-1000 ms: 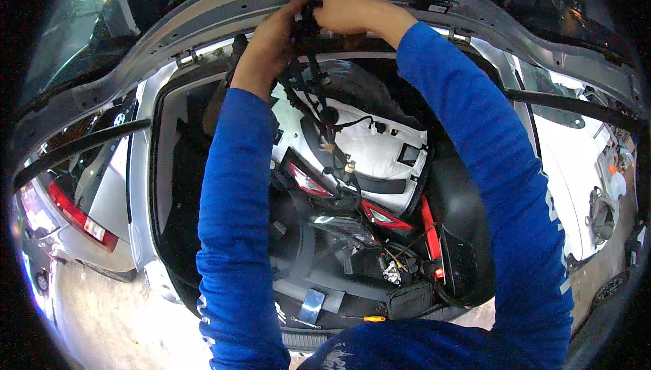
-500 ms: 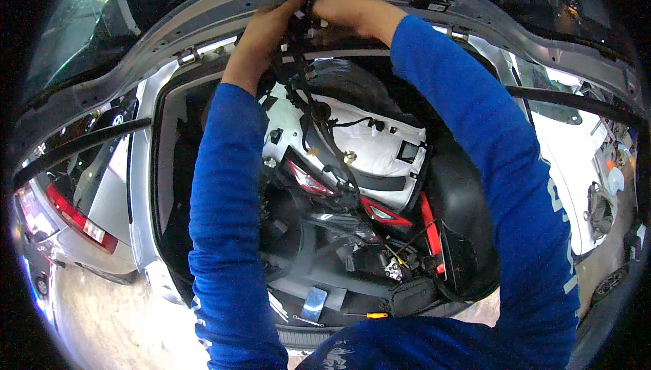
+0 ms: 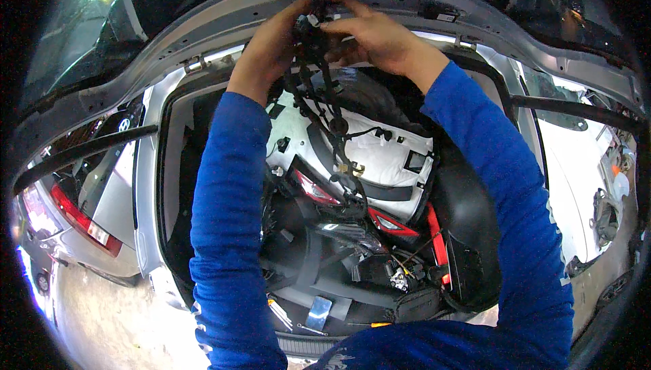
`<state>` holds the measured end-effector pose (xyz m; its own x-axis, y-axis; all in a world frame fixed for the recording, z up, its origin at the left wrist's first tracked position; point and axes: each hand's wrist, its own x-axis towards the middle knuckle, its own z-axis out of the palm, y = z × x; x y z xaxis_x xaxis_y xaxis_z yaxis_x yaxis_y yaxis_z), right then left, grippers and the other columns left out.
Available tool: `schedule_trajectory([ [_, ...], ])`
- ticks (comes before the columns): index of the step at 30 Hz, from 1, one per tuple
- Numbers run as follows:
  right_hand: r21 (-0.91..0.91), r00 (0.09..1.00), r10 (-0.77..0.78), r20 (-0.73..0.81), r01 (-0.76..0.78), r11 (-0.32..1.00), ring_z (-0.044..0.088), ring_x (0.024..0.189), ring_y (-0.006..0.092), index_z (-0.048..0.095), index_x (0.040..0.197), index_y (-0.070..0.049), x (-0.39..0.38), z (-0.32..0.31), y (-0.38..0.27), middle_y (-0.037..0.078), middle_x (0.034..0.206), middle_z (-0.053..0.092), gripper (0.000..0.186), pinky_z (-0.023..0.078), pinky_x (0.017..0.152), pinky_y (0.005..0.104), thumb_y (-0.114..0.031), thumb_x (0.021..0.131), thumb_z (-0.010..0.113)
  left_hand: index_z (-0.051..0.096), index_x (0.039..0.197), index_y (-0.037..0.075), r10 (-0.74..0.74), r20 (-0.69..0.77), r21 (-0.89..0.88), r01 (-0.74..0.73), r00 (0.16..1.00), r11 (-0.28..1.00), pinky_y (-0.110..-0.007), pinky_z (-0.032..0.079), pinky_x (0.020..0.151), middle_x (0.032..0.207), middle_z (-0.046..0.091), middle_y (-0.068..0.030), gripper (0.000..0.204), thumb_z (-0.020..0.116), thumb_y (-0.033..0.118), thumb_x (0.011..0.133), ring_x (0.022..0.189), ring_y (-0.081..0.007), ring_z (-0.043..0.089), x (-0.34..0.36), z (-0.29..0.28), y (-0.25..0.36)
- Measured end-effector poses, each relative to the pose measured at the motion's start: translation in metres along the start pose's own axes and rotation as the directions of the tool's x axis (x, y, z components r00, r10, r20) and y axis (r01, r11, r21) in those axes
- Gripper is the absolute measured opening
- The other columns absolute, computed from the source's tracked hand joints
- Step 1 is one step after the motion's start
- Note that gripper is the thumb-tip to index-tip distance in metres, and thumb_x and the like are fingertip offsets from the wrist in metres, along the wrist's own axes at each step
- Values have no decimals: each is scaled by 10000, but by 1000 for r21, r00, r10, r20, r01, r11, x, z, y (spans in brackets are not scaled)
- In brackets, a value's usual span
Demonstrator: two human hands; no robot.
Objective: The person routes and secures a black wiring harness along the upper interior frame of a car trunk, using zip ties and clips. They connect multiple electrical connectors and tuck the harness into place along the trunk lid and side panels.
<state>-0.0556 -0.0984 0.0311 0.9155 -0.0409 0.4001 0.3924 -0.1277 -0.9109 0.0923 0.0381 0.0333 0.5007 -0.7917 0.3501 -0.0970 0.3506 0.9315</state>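
Note:
Both my hands are raised to the underside of the lifted tailgate (image 3: 224,14). A bundled black wiring harness (image 3: 332,109) with taped branches and connectors hangs down from there. My left hand (image 3: 274,45) is closed around the upper end of the bundle, its fingertips partly hidden. On the other side my right hand (image 3: 380,39) grips the same harness near a small pale connector (image 3: 312,20), thumb and forefinger at its sides and the other fingers curled beneath. Below, the harness runs over a white padded panel (image 3: 386,156) in the car's boot.
Two red-and-clear tail lights, one left (image 3: 315,188) and one right (image 3: 391,223), lie in the boot beside a red bar (image 3: 437,234). Near the sill are a phone (image 3: 319,313), wrenches (image 3: 279,314) and a yellow screwdriver handle (image 3: 382,324). Tailgate struts stand left (image 3: 95,145) and right (image 3: 576,110).
My right hand has shifted slightly right and down, its fingers now more spread around the harness. My left hand stays on the bundle. The view has shifted slightly.

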Motion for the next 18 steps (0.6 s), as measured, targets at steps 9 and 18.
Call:
schedule_trajectory([
  [9, -941, 863, -476, -170, 1, 339, 589, 1168, 494, 602, 1243, 53, 7, 34, -1, 328, 1207, 627, 473, 473, 1040, 511, -254, 885, 641, 676, 1204, 78, 165, -64, -46, -169, 984, 985, -408, 539, 854, 1065, 710, -72, 408, 724, 381, 935, 880, -248, 665, 17, 17, -10],
  [18, -636, 847, -373, -378, 55, 770, 684, 1040, 336, 692, 1226, -97, 14, -15, -19, 152, 1192, 716, 376, 525, 920, 444, -339, 944, 631, 724, 949, -74, 484, -520, 752, 108, 704, 650, -511, 570, 838, 989, 722, -298, 482, 647, 401, 920, 925, -460, 714, 22, 69, -17],
])
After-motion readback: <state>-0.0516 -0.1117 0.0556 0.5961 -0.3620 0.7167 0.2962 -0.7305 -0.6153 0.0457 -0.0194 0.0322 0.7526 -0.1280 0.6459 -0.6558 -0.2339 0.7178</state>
